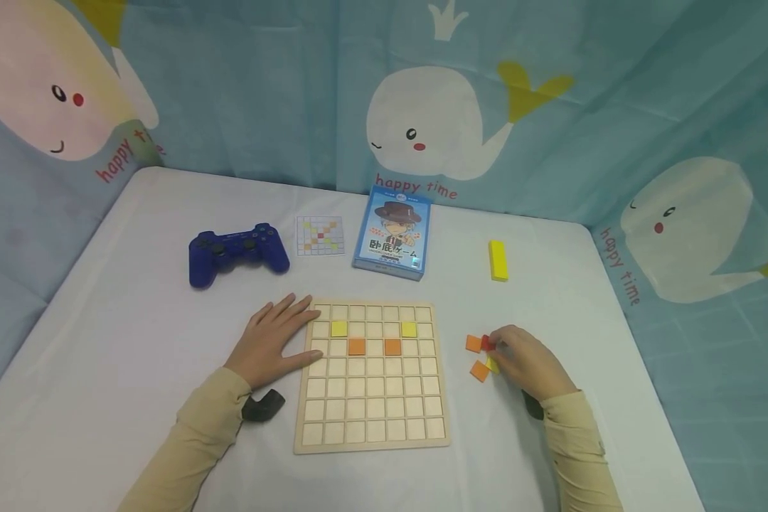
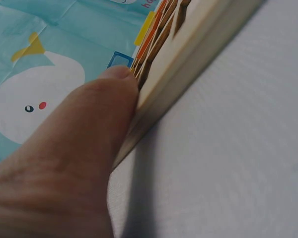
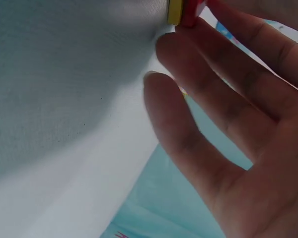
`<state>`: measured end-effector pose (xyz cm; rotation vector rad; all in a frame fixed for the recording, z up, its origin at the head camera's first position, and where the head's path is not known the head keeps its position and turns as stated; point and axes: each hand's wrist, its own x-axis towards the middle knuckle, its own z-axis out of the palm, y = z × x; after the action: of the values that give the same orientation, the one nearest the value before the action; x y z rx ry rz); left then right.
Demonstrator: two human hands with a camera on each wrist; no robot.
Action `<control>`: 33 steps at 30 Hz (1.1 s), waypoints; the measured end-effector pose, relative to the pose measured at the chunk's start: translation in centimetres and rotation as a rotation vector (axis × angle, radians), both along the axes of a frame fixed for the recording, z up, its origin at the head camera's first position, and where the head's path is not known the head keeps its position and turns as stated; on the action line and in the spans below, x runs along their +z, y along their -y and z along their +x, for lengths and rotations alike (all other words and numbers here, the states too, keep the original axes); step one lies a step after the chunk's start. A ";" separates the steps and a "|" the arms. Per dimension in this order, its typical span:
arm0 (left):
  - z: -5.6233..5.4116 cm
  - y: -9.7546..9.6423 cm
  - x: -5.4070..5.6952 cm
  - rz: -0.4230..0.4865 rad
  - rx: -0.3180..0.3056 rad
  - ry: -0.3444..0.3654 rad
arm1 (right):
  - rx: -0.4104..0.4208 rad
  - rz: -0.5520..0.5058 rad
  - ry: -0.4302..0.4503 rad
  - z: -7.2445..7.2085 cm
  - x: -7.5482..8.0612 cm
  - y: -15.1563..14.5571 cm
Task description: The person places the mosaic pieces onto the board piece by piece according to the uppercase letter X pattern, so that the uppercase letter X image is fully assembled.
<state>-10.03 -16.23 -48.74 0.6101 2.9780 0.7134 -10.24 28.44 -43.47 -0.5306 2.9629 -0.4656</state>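
We see the left hand (image 1: pixel 270 347), fingers spread, resting on the left edge of the wooden board (image 1: pixel 375 408) at lower centre. Right of centre, the right hand (image 1: pixel 532 364) pinches a red tile (image 1: pixel 486 343) between curled fingers, near orange tiles (image 1: pixel 479 371) and a yellow tile (image 1: pixel 492 365).

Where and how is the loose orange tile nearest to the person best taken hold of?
Probably by two opposite edges of the orange tile, coming from above on the side toward the board: it is thin and lies flat, and the yellow tile crowds its right side.
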 end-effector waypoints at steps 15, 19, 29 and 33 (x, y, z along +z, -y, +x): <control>0.0 -0.1 -0.3 0.009 -0.002 -0.024 | 0.176 -0.116 -0.052 -0.3 2.3 5.2; 0.0 -0.1 -0.2 0.004 -0.004 0.000 | 0.317 -0.130 -0.121 -0.1 2.2 7.2; 0.1 -0.1 -0.3 0.014 -0.005 -0.024 | 0.545 -0.203 -0.185 -0.5 0.5 11.0; 0.0 0.0 -0.4 0.016 -0.005 -0.047 | 0.593 -0.214 -0.159 -0.6 0.2 12.3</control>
<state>-10.01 -16.20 -49.16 0.6438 3.0151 0.7337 -10.83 16.18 -43.29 -1.4645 2.7020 -0.6913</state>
